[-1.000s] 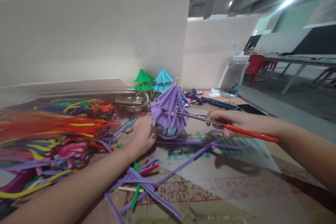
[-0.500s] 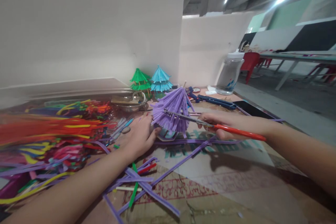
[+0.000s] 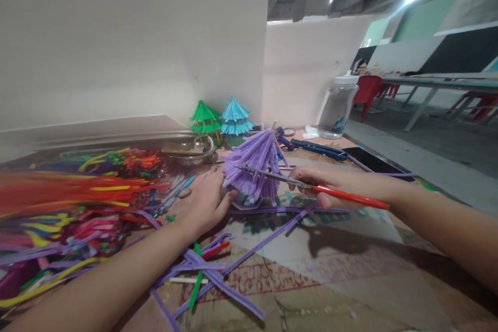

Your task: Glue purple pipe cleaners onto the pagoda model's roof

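Centrally, right fingers (image 3: 299, 171) hold scissors (image 3: 350, 196) across the purple roof (image 3: 260, 151); wobble could skew cuts; whether left fingers (image 3: 227, 200) grip is unclear.

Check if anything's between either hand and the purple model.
Right hand: only the scissors it holds; their blades reach across the front of the purple model. Left hand: nothing visible between, it's right beside the base. Purple strips lie low on the table, in neither path.
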`<state>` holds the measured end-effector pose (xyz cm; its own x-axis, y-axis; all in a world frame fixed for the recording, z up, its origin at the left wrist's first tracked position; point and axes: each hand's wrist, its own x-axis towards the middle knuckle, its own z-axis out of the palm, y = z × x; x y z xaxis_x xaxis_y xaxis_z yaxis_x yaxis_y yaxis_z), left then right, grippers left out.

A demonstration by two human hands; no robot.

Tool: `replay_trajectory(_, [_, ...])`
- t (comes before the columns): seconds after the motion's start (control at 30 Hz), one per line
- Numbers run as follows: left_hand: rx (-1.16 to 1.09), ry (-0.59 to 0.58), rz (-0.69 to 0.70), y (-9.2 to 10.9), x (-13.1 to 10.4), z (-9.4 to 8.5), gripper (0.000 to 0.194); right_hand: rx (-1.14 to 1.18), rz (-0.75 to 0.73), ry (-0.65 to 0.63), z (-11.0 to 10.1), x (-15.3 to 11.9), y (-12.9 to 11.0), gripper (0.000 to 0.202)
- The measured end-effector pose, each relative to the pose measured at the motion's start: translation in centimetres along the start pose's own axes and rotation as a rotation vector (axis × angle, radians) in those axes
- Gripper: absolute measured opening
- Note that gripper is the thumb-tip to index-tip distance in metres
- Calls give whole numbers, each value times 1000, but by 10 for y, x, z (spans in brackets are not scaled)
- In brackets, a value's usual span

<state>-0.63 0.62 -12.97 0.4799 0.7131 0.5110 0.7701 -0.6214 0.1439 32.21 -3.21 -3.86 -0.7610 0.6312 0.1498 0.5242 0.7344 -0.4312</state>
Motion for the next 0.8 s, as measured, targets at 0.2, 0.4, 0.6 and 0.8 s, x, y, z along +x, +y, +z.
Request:
replay_trajectory(0.2, [-6,-1,11,-1,-1,1,34,94,61,-90,0,1,-3,64])
replay_trajectory(0.4, [-39,6,6,0,0,1,37,109,108,-97,4,2,-1,62])
replay_trajectory(0.6, [-52,-22,-16,0,0,0,38,174,146,-57,9,2,4,53])
replay_trajectory(0.8, [-88,-16,0,2,0,-2,33,147,174,-46,10,3,8,34])
